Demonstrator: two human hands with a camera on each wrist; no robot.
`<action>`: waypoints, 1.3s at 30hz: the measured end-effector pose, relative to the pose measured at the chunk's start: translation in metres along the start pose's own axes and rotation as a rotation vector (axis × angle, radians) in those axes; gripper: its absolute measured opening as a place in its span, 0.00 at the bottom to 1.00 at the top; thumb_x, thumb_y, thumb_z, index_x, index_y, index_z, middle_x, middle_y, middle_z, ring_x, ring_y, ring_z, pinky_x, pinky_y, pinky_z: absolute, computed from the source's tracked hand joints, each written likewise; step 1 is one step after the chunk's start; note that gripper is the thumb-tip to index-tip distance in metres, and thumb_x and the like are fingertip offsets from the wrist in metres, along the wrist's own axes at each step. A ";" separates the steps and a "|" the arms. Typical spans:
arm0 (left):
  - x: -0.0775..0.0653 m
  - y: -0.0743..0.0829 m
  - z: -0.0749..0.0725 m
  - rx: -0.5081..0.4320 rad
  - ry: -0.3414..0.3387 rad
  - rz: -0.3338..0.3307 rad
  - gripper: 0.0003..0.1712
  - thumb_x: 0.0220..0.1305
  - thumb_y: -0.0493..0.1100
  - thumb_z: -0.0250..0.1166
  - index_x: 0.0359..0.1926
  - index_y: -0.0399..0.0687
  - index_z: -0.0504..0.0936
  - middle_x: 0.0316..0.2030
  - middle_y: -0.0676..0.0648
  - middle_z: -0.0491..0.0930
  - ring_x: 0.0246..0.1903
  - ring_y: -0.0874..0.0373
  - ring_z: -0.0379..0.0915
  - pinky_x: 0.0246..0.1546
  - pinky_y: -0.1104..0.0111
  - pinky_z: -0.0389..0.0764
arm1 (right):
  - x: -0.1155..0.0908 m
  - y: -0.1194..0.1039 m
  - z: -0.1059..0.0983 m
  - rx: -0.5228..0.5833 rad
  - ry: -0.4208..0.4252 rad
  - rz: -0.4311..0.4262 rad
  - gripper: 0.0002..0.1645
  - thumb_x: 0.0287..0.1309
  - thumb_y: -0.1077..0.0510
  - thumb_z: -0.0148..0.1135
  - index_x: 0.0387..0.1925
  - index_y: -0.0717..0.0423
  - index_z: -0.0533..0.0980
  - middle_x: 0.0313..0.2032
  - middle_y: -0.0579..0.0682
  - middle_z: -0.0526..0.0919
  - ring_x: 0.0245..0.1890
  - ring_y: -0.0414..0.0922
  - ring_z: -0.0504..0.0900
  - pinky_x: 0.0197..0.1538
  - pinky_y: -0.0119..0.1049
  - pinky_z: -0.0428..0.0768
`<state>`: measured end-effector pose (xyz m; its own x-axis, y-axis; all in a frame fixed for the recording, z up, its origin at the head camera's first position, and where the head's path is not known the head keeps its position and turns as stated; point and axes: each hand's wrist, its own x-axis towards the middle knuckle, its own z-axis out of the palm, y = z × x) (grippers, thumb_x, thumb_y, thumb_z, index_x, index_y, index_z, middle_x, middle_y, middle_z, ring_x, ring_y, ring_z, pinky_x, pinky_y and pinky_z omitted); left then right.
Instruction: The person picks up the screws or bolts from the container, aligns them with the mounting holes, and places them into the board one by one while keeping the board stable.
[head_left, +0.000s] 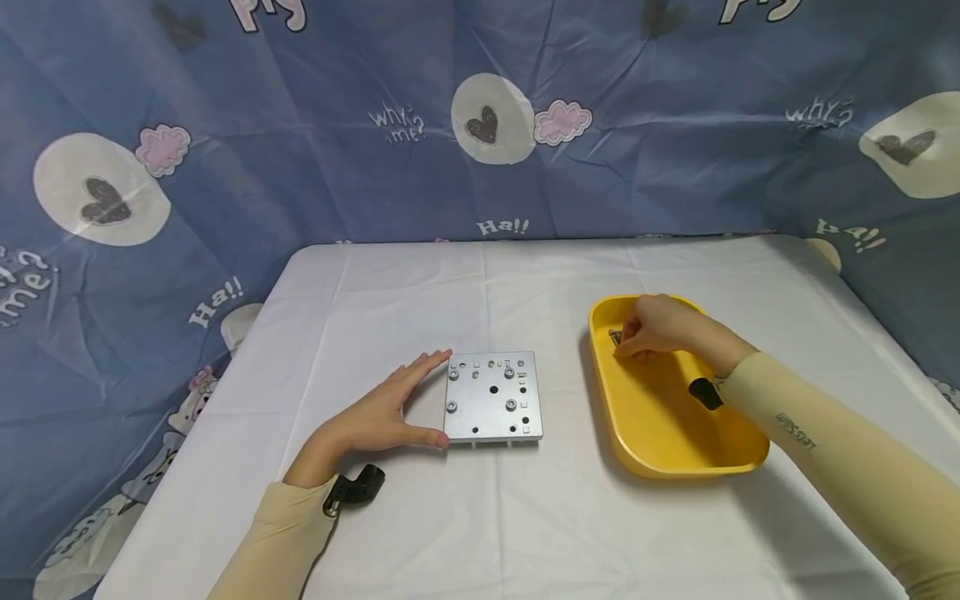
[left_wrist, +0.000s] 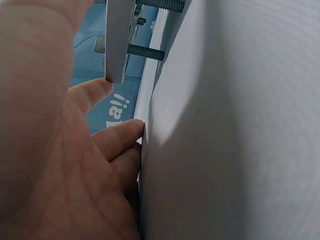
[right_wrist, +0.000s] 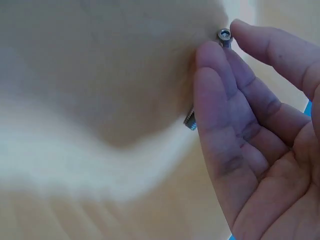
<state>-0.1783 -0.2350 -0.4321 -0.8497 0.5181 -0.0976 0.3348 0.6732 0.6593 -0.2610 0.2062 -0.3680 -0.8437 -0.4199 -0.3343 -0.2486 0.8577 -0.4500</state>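
- Plainly, left hand [head_left: 382, 417] spreads, a fingertip touching the metal plate [head_left: 480, 408]
- Right hand [head_left: 658, 327] curls beside a screw [right_wrist: 224, 35] in the yellow tray [head_left: 645, 421]; whether pinching, I cannot tell

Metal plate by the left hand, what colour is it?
The plate is silver-grey, seen best in the head view.

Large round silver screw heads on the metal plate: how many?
4 on the square silver metal plate: far-left head, far-right head, near-left head, near-right head.
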 end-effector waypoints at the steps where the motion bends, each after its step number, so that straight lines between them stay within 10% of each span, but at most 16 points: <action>1: 0.000 0.000 0.000 0.001 0.000 0.001 0.73 0.47 0.66 0.86 0.87 0.70 0.51 0.87 0.44 0.50 0.86 0.36 0.41 0.86 0.37 0.42 | 0.000 0.000 0.000 -0.001 0.004 0.002 0.14 0.65 0.52 0.76 0.31 0.60 0.88 0.24 0.48 0.90 0.25 0.41 0.87 0.32 0.33 0.84; 39: 0.000 0.000 -0.005 0.003 -0.012 0.012 0.72 0.48 0.65 0.85 0.87 0.69 0.50 0.87 0.43 0.49 0.87 0.38 0.40 0.87 0.40 0.41 | 0.002 0.022 -0.008 0.217 -0.198 0.101 0.09 0.60 0.61 0.77 0.36 0.62 0.83 0.27 0.43 0.84 0.27 0.37 0.80 0.35 0.28 0.81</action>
<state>-0.1800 -0.2377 -0.4287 -0.8405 0.5327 -0.0990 0.3461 0.6684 0.6583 -0.2721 0.2261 -0.3720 -0.7443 -0.4039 -0.5319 -0.0426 0.8235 -0.5657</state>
